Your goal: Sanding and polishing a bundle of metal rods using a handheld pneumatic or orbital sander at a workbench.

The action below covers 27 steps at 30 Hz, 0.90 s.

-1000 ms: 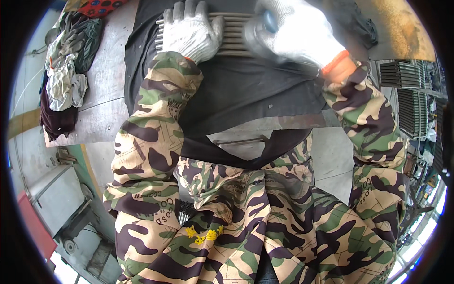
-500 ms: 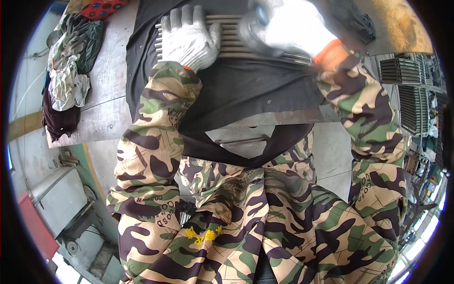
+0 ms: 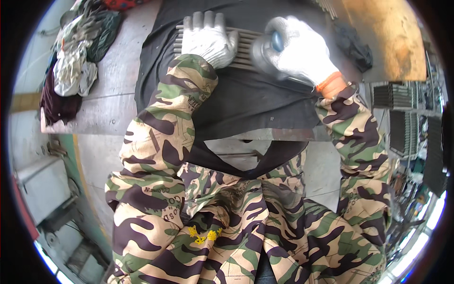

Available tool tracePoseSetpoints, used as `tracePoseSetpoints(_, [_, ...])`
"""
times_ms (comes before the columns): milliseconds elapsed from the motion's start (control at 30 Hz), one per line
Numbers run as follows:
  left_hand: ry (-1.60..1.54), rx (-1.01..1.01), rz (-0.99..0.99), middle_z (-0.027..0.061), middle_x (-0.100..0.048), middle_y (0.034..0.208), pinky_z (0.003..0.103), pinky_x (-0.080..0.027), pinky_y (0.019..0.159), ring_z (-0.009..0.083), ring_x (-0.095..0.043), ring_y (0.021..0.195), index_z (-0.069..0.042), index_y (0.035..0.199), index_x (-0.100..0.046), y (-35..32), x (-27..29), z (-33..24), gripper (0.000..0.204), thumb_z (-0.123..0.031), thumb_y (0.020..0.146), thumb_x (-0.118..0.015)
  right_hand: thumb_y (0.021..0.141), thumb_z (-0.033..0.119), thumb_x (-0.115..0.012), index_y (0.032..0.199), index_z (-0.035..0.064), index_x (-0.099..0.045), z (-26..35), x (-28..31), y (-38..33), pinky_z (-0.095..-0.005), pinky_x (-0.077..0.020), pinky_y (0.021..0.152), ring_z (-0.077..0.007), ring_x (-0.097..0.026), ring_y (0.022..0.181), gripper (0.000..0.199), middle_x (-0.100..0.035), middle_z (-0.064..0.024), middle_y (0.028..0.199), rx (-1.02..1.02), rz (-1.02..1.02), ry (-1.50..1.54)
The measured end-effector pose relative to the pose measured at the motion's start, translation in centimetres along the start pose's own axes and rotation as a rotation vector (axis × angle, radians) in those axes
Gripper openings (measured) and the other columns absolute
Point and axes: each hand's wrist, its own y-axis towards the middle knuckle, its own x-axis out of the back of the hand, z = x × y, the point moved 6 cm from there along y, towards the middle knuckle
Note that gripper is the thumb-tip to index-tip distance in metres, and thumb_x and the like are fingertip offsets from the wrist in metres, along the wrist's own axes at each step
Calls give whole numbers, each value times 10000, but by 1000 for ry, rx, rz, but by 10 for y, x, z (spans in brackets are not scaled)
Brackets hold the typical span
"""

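Note:
A metal grille (image 3: 243, 49) of several parallel bars lies on a black cloth (image 3: 246, 102) spread over the table. My left hand (image 3: 206, 41), in a white knitted glove, rests flat across the grille's left part with fingers stretched out. On the right, my gloved right hand (image 3: 302, 49) is closed around a rounded grey tool (image 3: 262, 53) with a dark blue knob (image 3: 277, 41). Motion blurs the tool, so its exact kind is unclear. It sits over the right part of the bars, whose right ends are mostly hidden by this hand.
A pile of grey, white and maroon cloths (image 3: 71, 71) lies at the table's left. A dark rag (image 3: 354, 47) is beyond my right hand, near a tan, stained board (image 3: 385, 35). Stacked metal grilles (image 3: 395, 96) stand at the right.
The whole view has shifted slightly. My right hand with the tool has moved a little toward me along the grille. My left hand stays flat on the bars.

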Motion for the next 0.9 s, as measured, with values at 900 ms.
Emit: tracePoseSetpoints(900, [-67, 170, 44, 176, -659, 1282, 526, -379, 1170, 357, -568, 1279, 6, 1298, -655, -18, 17, 13, 558, -419, 939, -702, 872, 361, -766, 1116, 196, -717, 20, -2, 2, -479, -594, 927, -371, -715, 1034, 299, -709, -127, 1058, 85, -63, 69])
